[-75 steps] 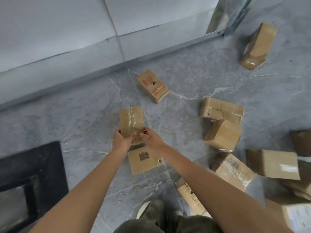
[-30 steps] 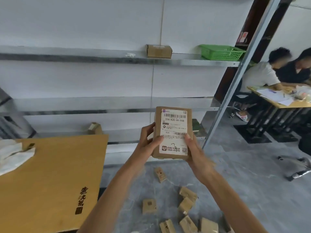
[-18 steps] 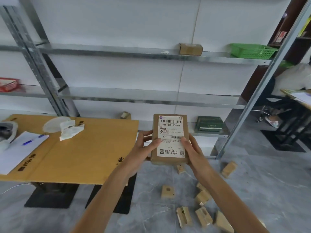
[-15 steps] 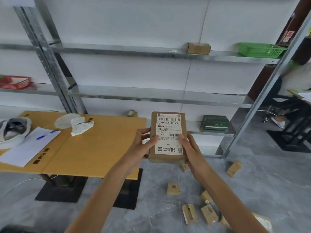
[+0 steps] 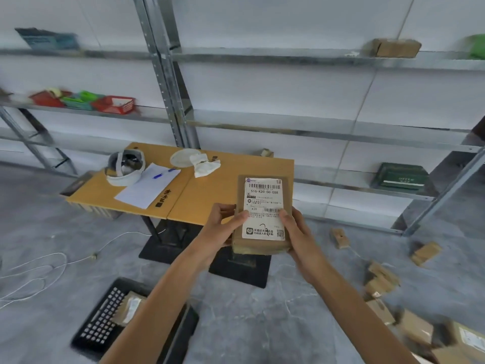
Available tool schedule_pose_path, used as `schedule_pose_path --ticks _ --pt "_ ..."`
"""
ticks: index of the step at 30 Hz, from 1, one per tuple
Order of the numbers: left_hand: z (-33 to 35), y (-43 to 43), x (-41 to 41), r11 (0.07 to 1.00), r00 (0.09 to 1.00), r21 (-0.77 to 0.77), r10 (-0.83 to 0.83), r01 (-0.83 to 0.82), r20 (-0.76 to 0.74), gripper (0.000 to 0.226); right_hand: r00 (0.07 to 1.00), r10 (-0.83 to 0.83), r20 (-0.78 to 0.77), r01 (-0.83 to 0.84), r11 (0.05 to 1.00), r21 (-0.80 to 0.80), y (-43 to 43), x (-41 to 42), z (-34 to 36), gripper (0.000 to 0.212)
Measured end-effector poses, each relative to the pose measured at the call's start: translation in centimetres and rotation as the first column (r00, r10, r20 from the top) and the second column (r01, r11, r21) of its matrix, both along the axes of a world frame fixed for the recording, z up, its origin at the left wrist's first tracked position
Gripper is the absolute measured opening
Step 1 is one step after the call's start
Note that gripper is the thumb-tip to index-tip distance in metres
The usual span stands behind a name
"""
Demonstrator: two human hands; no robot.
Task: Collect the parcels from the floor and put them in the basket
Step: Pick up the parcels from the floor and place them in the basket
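I hold a brown cardboard parcel (image 5: 263, 211) with a white shipping label up in front of me, at chest height. My left hand (image 5: 221, 227) grips its left edge with the thumb on the label. My right hand (image 5: 295, 228) grips its right edge the same way. A black perforated basket (image 5: 101, 321) stands on the floor at the lower left, with a parcel (image 5: 130, 310) lying inside; my left forearm covers part of it. Several more parcels (image 5: 380, 279) lie scattered on the grey floor at the right.
A yellow table (image 5: 199, 190) on black bases stands ahead, carrying a headset, paper, pen and tissue. Metal shelving (image 5: 288, 59) lines the wall with a box, coloured baskets and a green case. White cable (image 5: 39, 271) trails over the floor at the left.
I lifted the parcel off the floor with both hands and stood up. My view has swung left, bringing the whole table and the black basket into sight; the floor parcels slid to the right.
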State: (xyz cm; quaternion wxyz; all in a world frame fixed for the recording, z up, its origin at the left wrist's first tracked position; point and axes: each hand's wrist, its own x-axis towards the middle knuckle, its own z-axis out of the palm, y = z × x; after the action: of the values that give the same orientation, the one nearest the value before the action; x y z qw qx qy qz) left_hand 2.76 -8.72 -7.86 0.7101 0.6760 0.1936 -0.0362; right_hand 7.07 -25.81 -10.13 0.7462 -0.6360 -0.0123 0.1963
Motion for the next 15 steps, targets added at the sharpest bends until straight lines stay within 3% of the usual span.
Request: schedule_pose_path --ticks 15 --pt "-1.3 4.6 -5.8 0.996 0.995 0.032 0.089 -0.088 -0.044 0.048 0.99 0.107 -0.092 -0.112 0.992 -0.05 5.3 -4.3 -1.6 0.047"
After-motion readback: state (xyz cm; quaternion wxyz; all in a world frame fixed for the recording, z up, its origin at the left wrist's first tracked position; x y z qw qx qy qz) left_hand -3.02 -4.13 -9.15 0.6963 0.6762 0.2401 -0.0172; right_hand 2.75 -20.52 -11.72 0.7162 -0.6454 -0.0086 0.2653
